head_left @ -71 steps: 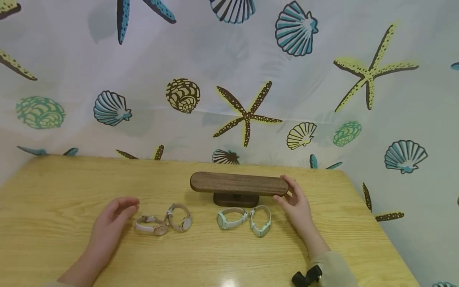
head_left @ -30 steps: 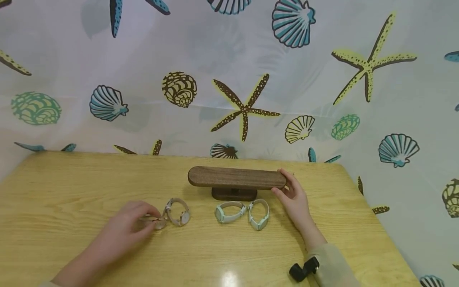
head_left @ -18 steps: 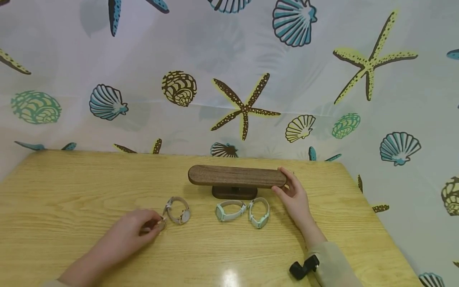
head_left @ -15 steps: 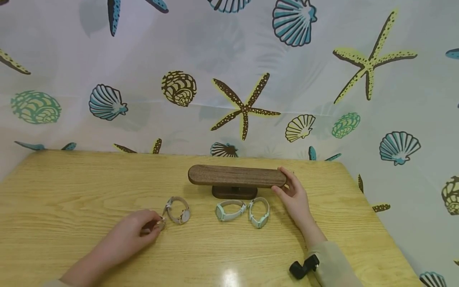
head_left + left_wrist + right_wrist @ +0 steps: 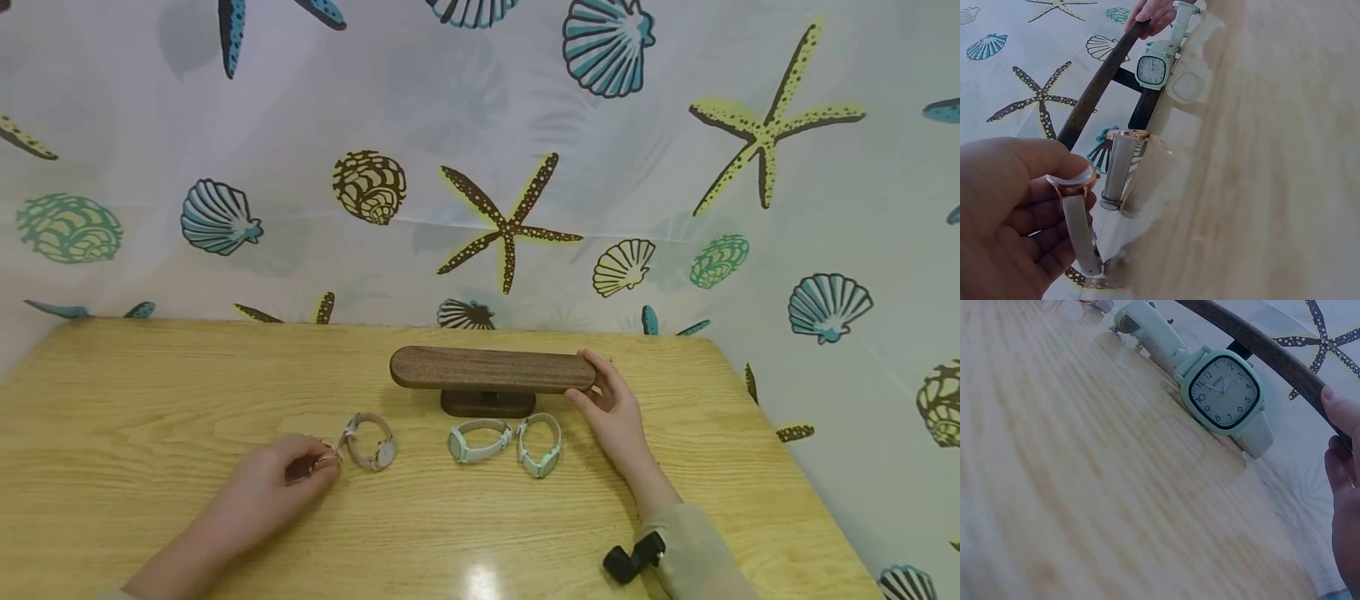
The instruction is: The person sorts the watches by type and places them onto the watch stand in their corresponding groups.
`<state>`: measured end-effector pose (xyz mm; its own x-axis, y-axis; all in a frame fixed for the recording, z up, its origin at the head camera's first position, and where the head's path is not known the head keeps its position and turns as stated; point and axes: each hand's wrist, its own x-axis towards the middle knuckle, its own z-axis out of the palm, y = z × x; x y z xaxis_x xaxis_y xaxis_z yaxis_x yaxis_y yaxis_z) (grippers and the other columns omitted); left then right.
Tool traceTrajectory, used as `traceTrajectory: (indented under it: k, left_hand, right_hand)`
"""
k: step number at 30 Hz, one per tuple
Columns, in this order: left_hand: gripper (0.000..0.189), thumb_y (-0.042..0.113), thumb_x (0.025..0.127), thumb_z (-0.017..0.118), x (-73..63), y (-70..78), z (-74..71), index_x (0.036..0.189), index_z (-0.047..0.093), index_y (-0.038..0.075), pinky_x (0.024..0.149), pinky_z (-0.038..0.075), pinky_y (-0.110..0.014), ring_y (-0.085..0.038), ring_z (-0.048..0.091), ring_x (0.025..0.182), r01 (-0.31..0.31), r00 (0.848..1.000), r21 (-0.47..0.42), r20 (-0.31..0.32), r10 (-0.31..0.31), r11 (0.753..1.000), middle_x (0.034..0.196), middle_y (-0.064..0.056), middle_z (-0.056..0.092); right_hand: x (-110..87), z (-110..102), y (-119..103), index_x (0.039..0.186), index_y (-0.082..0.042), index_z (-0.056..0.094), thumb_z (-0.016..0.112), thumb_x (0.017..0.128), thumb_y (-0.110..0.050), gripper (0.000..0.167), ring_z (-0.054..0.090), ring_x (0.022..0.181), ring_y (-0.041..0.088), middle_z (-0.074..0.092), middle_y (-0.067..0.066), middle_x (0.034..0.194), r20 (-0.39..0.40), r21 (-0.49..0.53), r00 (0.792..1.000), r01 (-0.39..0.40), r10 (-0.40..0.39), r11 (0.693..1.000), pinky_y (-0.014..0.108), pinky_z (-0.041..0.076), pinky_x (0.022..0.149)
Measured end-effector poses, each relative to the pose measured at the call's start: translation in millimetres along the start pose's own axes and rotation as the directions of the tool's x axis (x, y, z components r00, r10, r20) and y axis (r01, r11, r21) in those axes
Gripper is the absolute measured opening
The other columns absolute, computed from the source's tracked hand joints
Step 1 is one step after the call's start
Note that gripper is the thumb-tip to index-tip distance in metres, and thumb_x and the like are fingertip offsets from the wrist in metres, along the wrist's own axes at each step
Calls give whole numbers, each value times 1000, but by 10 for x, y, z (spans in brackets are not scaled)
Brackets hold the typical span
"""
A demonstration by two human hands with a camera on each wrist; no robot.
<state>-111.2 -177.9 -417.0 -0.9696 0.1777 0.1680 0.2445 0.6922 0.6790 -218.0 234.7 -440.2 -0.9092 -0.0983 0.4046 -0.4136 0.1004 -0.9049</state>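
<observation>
On a light wood tabletop (image 5: 375, 542), we saw a person's left hand (image 5: 258, 496) pinching a white-strapped watch (image 5: 1077, 225) with a rose-gold case between thumb and fingers. We could not tell whether its strap touched the wood. Just to its right stood a second pale watch (image 5: 386, 453), its strap a loop and its dial round. Further right, close in front of a dark wooden stand (image 5: 491, 375), we found a mint-green watch (image 5: 477, 455) with its dial toward the left and, just beside it, another mint-green watch (image 5: 538, 468) with a square, numbered dial. The stand carried its long, round-ended bar (image 5: 465, 367) above a short base (image 5: 487, 406). The person's right hand (image 5: 615, 415) gripped the bar's right end, thumb at the lower edge. A black device (image 5: 636, 558) sat by the pale right sleeve (image 5: 697, 554). Behind, we saw white cloth (image 5: 300, 108) printed with shells and starfish.
</observation>
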Motion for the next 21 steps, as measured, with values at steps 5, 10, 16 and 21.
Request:
traceTrajectory:
  k: [5,10,16,21]
  left_hand:
    - [18,32,91,67,19,60,-78,95,70,15,66,50,-24,-10,55,78,69,998,-35,-7,-69,997,85,5,62]
    - [23,34,92,66,77,90,-185,99,70,12,61,46,-23,-11,52,74,98,995,-71,16,-97,993,83,3,61]
    - [36,43,92,62,221,146,-354,105,70,10,61,48,-24,-13,57,79,119,993,-78,9,-119,990,91,-1,66]
    - [43,49,92,60,415,245,-432,110,67,10,68,51,-28,-18,59,87,110,994,-121,-8,-112,987,99,-3,67]
  right_hand:
    - [-5,8,-52,141,-1,43,65,87,5,58,45,125,16,42,16,143,5,6,1000,3,-3,1000,23,44,98]
    - [-19,30,-129,141,2,42,64,88,5,58,46,123,15,42,16,143,12,25,1000,-5,5,1000,24,44,98]
    - [-39,63,-267,141,4,41,63,89,5,57,47,120,12,42,19,143,15,17,1000,-22,22,1000,25,44,99]
    - [-38,56,-272,141,6,39,63,89,5,58,46,121,12,40,21,144,17,14,999,-29,29,999,25,43,99]
